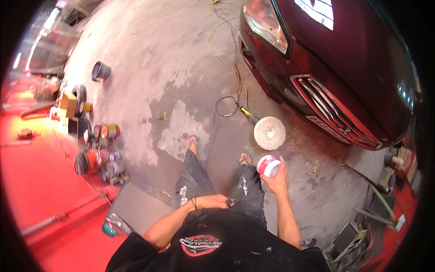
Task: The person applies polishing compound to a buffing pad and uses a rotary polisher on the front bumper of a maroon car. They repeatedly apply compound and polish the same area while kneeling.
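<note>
White-and-red round tub (268,166) sat in the grasp of the bare right hand (277,179), held above the grey concrete floor (131,59) beside the right knee. At the waist, the bare left hand (215,201) was curled beside a small dark object (230,202); whether it gripped that object, I could not tell. Beyond the tub, a black-and-yellow power tool (248,114) with a round, fluffy cream pad (270,132) lay on the floor, the pad facing up. Farther off stood a glossy dark-red car (362,68) and, toward the left, a black bucket (100,71).
</note>
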### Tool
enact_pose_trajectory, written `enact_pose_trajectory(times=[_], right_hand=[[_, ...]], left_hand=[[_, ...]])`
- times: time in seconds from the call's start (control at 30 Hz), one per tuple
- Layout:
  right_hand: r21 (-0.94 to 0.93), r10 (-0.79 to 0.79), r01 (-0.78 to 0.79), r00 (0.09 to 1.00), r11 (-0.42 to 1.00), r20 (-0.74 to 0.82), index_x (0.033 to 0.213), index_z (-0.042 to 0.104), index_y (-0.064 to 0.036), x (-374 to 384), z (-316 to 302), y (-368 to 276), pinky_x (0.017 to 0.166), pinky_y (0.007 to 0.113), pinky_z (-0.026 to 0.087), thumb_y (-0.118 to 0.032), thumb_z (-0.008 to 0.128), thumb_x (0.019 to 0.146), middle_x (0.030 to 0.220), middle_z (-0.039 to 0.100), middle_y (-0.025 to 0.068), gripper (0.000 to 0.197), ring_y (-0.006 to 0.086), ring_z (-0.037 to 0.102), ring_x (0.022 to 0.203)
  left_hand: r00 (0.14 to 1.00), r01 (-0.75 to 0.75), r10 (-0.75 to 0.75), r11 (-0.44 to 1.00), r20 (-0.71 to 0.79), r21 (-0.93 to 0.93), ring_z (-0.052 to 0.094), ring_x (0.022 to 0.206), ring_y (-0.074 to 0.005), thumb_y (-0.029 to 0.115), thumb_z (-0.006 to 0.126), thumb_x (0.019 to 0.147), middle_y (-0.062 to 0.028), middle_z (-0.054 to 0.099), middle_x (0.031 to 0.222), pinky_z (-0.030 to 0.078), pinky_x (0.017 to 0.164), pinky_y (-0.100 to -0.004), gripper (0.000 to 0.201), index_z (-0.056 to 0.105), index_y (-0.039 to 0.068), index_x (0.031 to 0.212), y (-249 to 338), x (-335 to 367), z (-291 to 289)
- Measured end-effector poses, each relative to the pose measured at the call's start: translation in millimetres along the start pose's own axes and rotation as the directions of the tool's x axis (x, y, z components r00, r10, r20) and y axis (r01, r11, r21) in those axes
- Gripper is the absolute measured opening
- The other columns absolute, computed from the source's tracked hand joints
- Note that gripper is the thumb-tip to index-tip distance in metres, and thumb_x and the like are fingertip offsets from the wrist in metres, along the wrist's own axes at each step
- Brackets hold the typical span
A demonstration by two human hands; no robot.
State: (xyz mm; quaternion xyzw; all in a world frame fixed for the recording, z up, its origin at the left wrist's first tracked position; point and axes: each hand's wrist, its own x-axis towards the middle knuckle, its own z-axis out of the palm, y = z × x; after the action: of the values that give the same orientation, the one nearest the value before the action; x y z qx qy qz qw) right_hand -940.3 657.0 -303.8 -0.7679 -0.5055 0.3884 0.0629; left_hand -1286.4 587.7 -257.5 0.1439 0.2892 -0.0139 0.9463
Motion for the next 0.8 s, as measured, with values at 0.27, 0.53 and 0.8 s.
enact_pose_trajectory(times=[0.27, 0.53, 0.8], right_hand=[[0.066, -0.139, 0.144, 0.988, 0.987, -0.066, 0.166, 0.034, -0.0153, 24, 157, -172, 0.116, 0.063, 0.049, -0.037, 0.102, 0.069, 0.160, 0.051, 0.0260, 0.120, 0.0480, 0.055, 0.146], [-0.124, 0.012, -0.017, 0.999, 0.992, -0.039, 0.173, 0.034, -0.0149, 194, 273, -151, 0.116, 0.066, 0.047, -0.036, 0.100, 0.073, 0.164, 0.045, 0.0263, 0.122, 0.0519, 0.054, 0.145], [-0.293, -0.025, -0.103, 0.915, 0.951, -0.402, 0.170, 0.037, -0.0130, 465, 337, -30, 0.116, 0.061, 0.047, -0.038, 0.098, 0.076, 0.165, 0.049, 0.0174, 0.114, 0.0506, 0.057, 0.139]], left_hand=[[0.933, 0.327, -0.357, 0.894, 0.045, 0.305, 0.050, 0.154, -0.0167, 0.052, 0.070, 0.111, -0.0055, 0.058, 0.166, 0.039, 0.127, -0.0307, 0.075, 0.055, 0.004, 0.167, 56, -63, -126], [0.824, 0.494, -0.566, 0.746, 0.034, 0.447, 0.071, 0.072, -0.0147, 0.062, 0.069, 0.109, -0.0060, 0.074, 0.105, 0.056, 0.063, -0.0312, 0.075, 0.055, 0.010, 0.161, 48, -26, -307], [0.922, 0.219, 0.284, 0.175, -0.262, 0.960, 0.078, 0.095, -0.0430, 0.040, 0.077, 0.099, -0.0125, 0.080, 0.105, 0.059, 0.091, -0.0525, 0.057, 0.062, 0.009, 0.144, 130, 100, -483]])
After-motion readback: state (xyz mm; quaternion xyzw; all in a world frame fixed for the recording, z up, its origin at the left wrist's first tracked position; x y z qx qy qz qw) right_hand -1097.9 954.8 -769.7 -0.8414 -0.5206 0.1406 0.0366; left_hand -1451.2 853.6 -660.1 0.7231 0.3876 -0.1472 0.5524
